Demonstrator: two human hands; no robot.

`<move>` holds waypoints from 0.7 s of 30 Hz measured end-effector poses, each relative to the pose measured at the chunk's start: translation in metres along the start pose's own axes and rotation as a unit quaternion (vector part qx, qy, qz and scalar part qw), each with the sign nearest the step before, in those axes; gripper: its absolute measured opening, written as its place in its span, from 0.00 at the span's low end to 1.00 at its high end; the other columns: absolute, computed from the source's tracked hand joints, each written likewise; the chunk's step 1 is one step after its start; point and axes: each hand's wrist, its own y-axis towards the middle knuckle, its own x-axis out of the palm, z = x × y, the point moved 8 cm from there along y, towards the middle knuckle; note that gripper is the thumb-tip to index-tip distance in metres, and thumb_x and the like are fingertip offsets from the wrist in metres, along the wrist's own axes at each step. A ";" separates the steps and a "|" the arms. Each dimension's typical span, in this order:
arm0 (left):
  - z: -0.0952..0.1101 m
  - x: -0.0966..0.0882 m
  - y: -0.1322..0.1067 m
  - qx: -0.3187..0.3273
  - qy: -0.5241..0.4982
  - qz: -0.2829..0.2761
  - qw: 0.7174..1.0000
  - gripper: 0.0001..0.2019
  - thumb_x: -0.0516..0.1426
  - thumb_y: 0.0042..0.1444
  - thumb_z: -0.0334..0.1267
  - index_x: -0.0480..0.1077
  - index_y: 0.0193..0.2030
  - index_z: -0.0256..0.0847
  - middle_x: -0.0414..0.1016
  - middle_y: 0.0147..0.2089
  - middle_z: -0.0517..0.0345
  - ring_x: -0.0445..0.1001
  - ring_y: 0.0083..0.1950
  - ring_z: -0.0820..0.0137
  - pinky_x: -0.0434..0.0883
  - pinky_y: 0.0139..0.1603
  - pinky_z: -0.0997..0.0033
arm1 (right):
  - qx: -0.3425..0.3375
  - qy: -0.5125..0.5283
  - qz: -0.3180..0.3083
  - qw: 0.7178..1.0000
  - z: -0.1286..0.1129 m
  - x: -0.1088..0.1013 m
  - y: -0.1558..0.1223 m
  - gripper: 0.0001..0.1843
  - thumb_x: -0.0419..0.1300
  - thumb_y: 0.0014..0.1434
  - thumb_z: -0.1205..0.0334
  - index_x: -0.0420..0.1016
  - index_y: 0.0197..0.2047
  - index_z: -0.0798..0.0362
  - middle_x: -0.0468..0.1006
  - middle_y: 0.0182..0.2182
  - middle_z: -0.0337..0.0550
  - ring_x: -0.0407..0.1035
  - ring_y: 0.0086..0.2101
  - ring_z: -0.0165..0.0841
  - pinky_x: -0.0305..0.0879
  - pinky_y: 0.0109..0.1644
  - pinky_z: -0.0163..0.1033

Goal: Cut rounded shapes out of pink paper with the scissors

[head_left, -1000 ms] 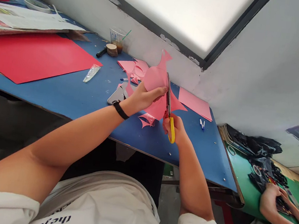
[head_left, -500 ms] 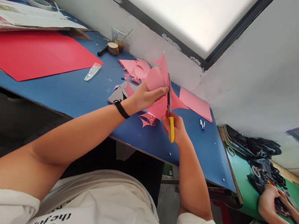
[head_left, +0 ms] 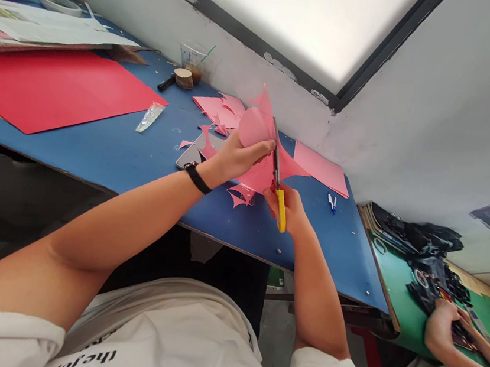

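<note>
Pinched in my left hand (head_left: 244,155) is a piece of pink paper (head_left: 254,126) with a rounded edge and a pointed tip, raised over the table. My right hand (head_left: 285,206) grips a pair of scissors (head_left: 281,210) by the yellow handles. Their blades point away from me and lie against the paper, right beside my left thumb. Below and around my hands are pink paper scraps (head_left: 242,195) with curved cutouts. A grey flat device, perhaps a phone or tablet (head_left: 190,156), lies partly under scraps by my left wrist.
On the blue table (head_left: 97,150), a large red sheet (head_left: 69,90) and papers (head_left: 45,28) lie left. A plastic cup (head_left: 191,61) stands by the wall. Stacked pink sheets (head_left: 322,168) and a pen-like item (head_left: 332,203) lie right. Another person's hands (head_left: 445,321) work at a green table.
Very little differs. The scissors stay at the pink paper in nearly the same place, and the whole view has shifted slightly.
</note>
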 end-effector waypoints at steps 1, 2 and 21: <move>0.001 0.000 0.000 0.003 0.000 -0.002 1.000 0.21 0.70 0.59 0.45 0.63 0.26 0.45 0.60 0.26 0.63 0.59 0.29 0.72 0.61 0.31 0.67 | -0.002 -0.001 -0.001 1.000 0.000 0.000 0.000 0.35 0.74 0.63 0.23 0.72 0.37 0.46 0.67 0.24 0.36 0.67 0.29 0.37 0.67 0.30 0.42; 0.001 0.000 0.000 0.004 0.000 -0.004 1.000 0.21 0.69 0.60 0.45 0.63 0.26 0.45 0.60 0.26 0.63 0.59 0.29 0.72 0.61 0.31 0.67 | -0.005 -0.001 -0.002 1.000 0.000 0.000 0.000 0.35 0.74 0.63 0.22 0.72 0.36 0.46 0.67 0.24 0.36 0.67 0.28 0.37 0.67 0.29 0.42; -0.003 -0.002 0.001 -0.007 0.026 0.018 0.999 0.20 0.69 0.61 0.44 0.65 0.25 0.45 0.62 0.25 0.61 0.59 0.28 0.72 0.60 0.30 0.67 | -0.018 -0.026 0.012 0.999 0.010 -0.003 0.005 0.36 0.70 0.65 0.20 0.70 0.34 0.45 0.67 0.23 0.36 0.61 0.26 0.34 0.58 0.28 0.40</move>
